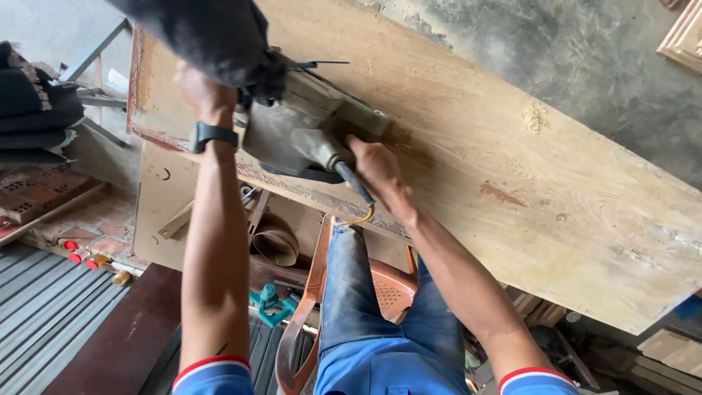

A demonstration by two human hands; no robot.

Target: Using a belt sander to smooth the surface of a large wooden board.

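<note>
Both hands are on the sander (307, 128). Right hand (376, 170) is closed around its rear grip, fingers wrapped tight, just where the black cord (355, 183) leaves the housing. Left hand (205, 95) sits at the far end of the tool, curled over it, though the dark dust bag (212, 36) covers most of my fingers, so I cannot tell exactly how they close. On that wrist I wear a black watch (213, 134).

The sander lies flat on the board (475, 146), near its left end and close to the edge nearest me. The board is a long, pale wooden panel running across the view, with a reddish stain along its left edge, a darker patch just beside my right hand, and a small heap of sawdust (535, 117) well apart, toward the far edge.

Below the board I see my blue jeans (351, 292), an orange plastic chair (387, 292) between my legs, and a roll of sanding belt (274, 245) under the board's edge. Red bricks (44, 201) lie to the left, near a stack of dark cloth (33, 102).
</note>
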